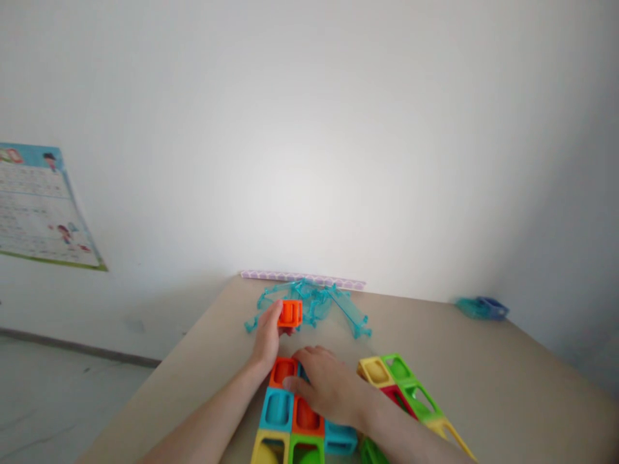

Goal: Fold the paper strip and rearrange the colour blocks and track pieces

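My left hand [267,335] is closed around a single orange hollow building block [292,313], lifted past the far end of a group of joined blocks. This group has orange, light blue, yellow and green cubes with open, rounded windows; a light blue block [277,409] is on its left side. Across the group's far right part lies my right hand [329,385], its thumb on an orange block [283,372] and its fingers over the far edge. The palm hides some of the blocks beneath it.
Translucent teal track-like pieces [314,301] lie in a pile near the wall, before a purple patterned strip [304,279]. Right of my hands is another group of yellow, green and red blocks [399,368]. Teal and dark blue pieces [483,307] sit at the far right.
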`<state>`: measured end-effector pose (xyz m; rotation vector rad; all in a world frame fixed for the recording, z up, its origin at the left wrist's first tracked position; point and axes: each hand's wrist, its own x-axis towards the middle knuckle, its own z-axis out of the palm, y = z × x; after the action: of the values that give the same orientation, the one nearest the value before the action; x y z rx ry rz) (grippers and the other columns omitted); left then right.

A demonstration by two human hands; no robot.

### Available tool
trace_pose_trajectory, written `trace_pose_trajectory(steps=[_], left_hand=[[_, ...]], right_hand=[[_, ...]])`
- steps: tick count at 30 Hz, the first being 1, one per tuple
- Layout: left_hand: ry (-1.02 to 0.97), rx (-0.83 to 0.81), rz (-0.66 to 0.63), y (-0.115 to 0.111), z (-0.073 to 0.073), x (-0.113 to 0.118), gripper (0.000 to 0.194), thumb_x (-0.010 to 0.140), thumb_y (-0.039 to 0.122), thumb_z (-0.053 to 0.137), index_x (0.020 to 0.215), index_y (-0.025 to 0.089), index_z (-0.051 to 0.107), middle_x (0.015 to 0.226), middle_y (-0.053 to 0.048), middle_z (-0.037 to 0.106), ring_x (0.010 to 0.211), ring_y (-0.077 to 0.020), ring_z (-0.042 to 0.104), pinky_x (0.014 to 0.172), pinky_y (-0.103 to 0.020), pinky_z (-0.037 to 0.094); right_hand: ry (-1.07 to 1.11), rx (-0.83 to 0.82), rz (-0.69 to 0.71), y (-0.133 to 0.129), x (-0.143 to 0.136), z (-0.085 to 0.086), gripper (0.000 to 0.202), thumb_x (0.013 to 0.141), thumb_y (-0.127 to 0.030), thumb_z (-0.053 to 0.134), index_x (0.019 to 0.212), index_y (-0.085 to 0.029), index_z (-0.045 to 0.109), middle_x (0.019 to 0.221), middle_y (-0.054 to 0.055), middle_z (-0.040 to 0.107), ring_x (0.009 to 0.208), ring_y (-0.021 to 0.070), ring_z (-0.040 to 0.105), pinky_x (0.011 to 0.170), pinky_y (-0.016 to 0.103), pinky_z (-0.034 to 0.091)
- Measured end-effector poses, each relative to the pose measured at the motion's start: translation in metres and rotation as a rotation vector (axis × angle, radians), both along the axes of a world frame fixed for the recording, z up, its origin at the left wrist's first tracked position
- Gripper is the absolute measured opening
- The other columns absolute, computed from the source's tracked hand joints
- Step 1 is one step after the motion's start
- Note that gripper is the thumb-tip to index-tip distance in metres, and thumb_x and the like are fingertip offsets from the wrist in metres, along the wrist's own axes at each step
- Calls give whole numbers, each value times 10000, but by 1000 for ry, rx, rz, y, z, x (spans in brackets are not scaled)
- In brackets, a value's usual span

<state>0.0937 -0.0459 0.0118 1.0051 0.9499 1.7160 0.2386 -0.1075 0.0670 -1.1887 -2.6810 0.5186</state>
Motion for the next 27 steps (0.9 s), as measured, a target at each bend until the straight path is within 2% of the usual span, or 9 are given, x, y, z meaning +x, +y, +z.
trace_pose_trajectory(steps=[6, 10, 13, 18, 21, 23, 27], left_hand=[[-146, -20, -27, -1, 3, 2, 436, 727, 578, 629, 633, 153, 600, 516, 3, 576, 448, -140, 543, 448, -251, 430], [-205, -19, 0, -2, 8, 0, 419, 720, 572, 642, 651, 161, 598, 532, 17, 571, 448, -131, 539, 451, -246, 436], [-217, -7, -7, -2, 10, -1, 411, 735, 565, 635, 664, 162, 597, 553, 14, 575, 461, -135, 543, 452, -249, 434], [-152, 22, -60, -5, 9, 0, 410, 797, 544, 587, 655, 159, 590, 550, 9, 571, 464, -129, 533, 457, -242, 419], [-57, 33, -111, -6, 7, 1, 410, 835, 538, 538, 671, 165, 586, 547, 10, 562, 458, -138, 521, 456, -259, 425], [4, 63, -102, -7, 6, 0, 396, 846, 528, 530, 687, 170, 586, 554, 16, 550, 473, -136, 509, 465, -259, 421], [67, 150, -32, -11, 5, 0, 367, 823, 517, 578, 733, 164, 620, 635, 11, 571, 579, -124, 497, 561, -243, 415]], right_hand=[[73, -52, 5, 4, 4, 2, 288, 885, -379, 559, 1042, -140, 590, 1059, 114, 643, 988, 259, 594, 851, 360, 452], [66, 85, 13, 3, 3, 5, 190, 831, -287, 635, 979, -188, 570, 1064, 66, 615, 951, 235, 584, 854, 368, 418], [40, 111, 26, 2, 4, 4, 161, 807, -244, 658, 943, -202, 582, 1079, 54, 590, 928, 220, 583, 848, 353, 415], [130, 64, -27, 2, 6, -1, 126, 829, -213, 626, 952, -209, 600, 1064, 45, 584, 916, 192, 610, 797, 275, 449], [114, 109, -62, 1, 5, 0, 59, 870, -189, 557, 886, -196, 613, 1028, 50, 599, 872, 184, 628, 773, 265, 458], [105, 151, -118, 1, 4, 1, 74, 878, -184, 538, 872, -192, 611, 1025, 59, 603, 845, 188, 635, 758, 272, 464], [124, 161, -225, 4, 3, -3, 171, 835, -133, 554, 992, -184, 596, 1030, 76, 623, 881, 217, 641, 776, 293, 474]])
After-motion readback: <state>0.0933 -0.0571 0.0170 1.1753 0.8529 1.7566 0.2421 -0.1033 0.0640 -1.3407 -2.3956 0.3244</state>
